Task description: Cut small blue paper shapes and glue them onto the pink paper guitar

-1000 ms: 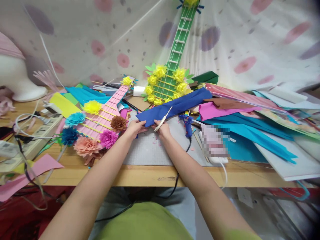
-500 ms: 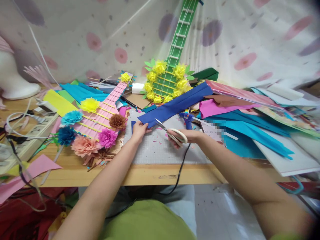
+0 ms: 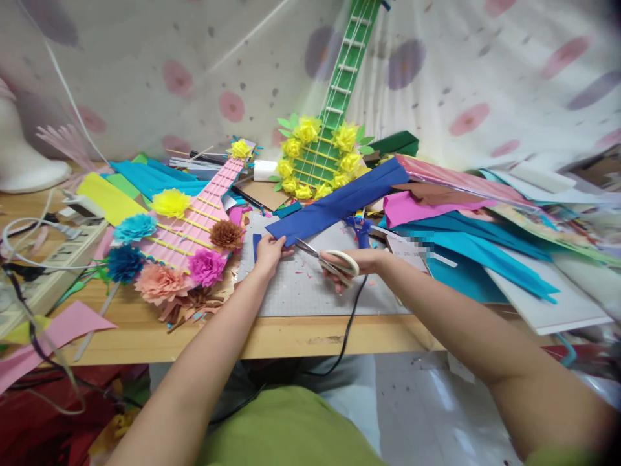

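Observation:
A long folded strip of dark blue paper point(image 3: 339, 199) slants across the work area. My left hand point(image 3: 272, 252) pinches its lower left end between thumb and fingers. In my right hand point(image 3: 356, 264) is a pair of scissors point(image 3: 342, 264) with cream handles, the fingers wrapped round the loops. The blades point left, their tips at the strip's lower edge close to my left fingertips; whether they are parted is hard to tell. A smaller dark blue piece point(image 3: 256, 247) lies left of my left hand, on the grey cutting mat point(image 3: 295, 298).
A pink paper guitar point(image 3: 194, 226) with paper flowers lies left. Behind the mat stands a green guitar point(image 3: 334, 110) ringed with yellow flowers. A blue glue gun point(image 3: 359, 230) sits near my right hand, its black cord point(image 3: 350, 330) hanging over the table edge. Coloured paper point(image 3: 485, 252) piles up right.
The scissors have shifted slightly left, bringing the blade tips from over the strip to its lower edge near my left fingers. My left hand keeps its pinch on the strip.

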Demonstrator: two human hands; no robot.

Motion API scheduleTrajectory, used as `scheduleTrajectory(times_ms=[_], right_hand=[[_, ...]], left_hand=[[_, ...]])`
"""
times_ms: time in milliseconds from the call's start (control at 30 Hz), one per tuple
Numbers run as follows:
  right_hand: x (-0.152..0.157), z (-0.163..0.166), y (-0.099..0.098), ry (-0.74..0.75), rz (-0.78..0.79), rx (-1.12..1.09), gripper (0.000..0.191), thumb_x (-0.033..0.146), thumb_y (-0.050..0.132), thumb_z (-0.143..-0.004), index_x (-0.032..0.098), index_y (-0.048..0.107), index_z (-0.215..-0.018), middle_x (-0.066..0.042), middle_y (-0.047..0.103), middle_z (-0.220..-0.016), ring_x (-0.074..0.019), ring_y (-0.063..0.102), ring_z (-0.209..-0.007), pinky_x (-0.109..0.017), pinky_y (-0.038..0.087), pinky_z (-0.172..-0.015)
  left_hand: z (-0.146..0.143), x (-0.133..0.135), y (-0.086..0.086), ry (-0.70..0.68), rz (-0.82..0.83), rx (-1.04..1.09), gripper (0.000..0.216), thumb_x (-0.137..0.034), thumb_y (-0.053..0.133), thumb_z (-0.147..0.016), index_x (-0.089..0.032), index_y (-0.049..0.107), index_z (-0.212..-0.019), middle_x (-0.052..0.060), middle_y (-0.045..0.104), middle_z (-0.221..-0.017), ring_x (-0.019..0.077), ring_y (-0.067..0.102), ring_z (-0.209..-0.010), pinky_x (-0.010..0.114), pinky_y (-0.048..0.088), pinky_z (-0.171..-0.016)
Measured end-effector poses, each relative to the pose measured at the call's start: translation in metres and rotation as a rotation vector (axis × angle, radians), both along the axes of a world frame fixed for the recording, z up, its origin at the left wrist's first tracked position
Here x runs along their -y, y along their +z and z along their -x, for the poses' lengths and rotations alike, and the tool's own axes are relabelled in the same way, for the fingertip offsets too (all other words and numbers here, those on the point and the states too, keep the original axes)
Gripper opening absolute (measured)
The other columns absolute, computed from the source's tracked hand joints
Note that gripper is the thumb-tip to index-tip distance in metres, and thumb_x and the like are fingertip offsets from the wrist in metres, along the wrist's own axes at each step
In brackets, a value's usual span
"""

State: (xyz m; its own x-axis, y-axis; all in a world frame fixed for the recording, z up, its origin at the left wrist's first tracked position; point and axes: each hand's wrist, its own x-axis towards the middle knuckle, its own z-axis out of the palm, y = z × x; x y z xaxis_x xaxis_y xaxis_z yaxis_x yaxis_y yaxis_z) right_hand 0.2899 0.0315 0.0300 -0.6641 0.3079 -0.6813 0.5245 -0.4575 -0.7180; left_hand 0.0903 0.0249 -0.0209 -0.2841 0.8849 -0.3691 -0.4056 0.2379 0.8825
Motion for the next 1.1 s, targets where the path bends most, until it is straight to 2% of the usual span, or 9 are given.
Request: scheduleTrajectory(times_ms=[133, 267, 433, 600, 767, 1100], right_hand=[[-0.003, 0.017, -0.008, -0.003, -0.03, -0.021, 0.055, 0.067, 0.044, -0.077, 0.013, 0.051, -0.075, 0.0, 0.054, -0.055, -0.0145, 0.06, -0.05, -0.029, 0.052, -0.052], [-0.006, 0.027, -0.008, -0.01, -0.018, -0.021, 0.054, 0.066, 0.042, -0.078, 0.012, 0.051, -0.074, -0.001, 0.055, -0.056, -0.0136, 0.059, -0.049, -0.03, 0.052, -0.053], [-0.007, 0.028, -0.008, 0.0, -0.005, -0.031, 0.054, 0.067, 0.045, -0.076, 0.013, 0.051, -0.071, 0.001, 0.052, -0.053, -0.0114, 0.056, -0.047, -0.026, 0.049, -0.049], [-0.004, 0.029, -0.009, -0.068, -0.012, -0.027, 0.054, 0.067, 0.051, -0.072, 0.013, 0.049, -0.069, 0.004, 0.045, -0.05, -0.0079, 0.048, -0.043, -0.022, 0.044, -0.042], [-0.002, 0.028, -0.011, -0.094, -0.01, -0.056, 0.053, 0.068, 0.053, -0.07, 0.015, 0.045, -0.068, 0.007, 0.04, -0.048, -0.0056, 0.041, -0.039, -0.019, 0.039, -0.039], [-0.001, 0.028, -0.011, -0.131, -0.126, 0.039, 0.051, 0.066, 0.052, -0.073, 0.016, 0.045, -0.068, 0.006, 0.037, -0.05, -0.0044, 0.036, -0.038, -0.018, 0.034, -0.035]], left_hand=[[0.001, 0.002, 0.0, -0.041, -0.012, 0.015, 0.01, -0.004, 0.052, -0.078, -0.011, 0.048, -0.074, 0.001, 0.059, -0.063, 0.0139, 0.066, -0.058, 0.033, 0.057, -0.068], [0.004, 0.002, -0.003, -0.056, 0.002, 0.038, 0.009, -0.006, 0.054, -0.078, -0.011, 0.049, -0.073, 0.002, 0.059, -0.061, 0.0154, 0.067, -0.062, 0.034, 0.057, -0.07], [0.004, 0.002, -0.001, -0.063, -0.001, 0.053, 0.007, -0.004, 0.055, -0.077, -0.01, 0.051, -0.075, 0.003, 0.061, -0.064, 0.0155, 0.067, -0.063, 0.034, 0.056, -0.071], [0.004, 0.003, 0.002, -0.058, 0.015, 0.054, 0.012, -0.002, 0.051, -0.079, -0.01, 0.049, -0.071, 0.002, 0.058, -0.061, 0.0141, 0.066, -0.06, 0.033, 0.056, -0.072], [0.004, 0.004, 0.007, -0.06, 0.038, 0.068, 0.012, -0.001, 0.056, -0.075, -0.01, 0.05, -0.069, 0.003, 0.059, -0.062, 0.015, 0.067, -0.064, 0.032, 0.056, -0.073], [0.005, 0.003, 0.007, -0.057, 0.068, 0.081, 0.018, -0.001, 0.054, -0.076, -0.012, 0.044, -0.067, 0.003, 0.058, -0.057, 0.0152, 0.067, -0.063, 0.031, 0.056, -0.07]])
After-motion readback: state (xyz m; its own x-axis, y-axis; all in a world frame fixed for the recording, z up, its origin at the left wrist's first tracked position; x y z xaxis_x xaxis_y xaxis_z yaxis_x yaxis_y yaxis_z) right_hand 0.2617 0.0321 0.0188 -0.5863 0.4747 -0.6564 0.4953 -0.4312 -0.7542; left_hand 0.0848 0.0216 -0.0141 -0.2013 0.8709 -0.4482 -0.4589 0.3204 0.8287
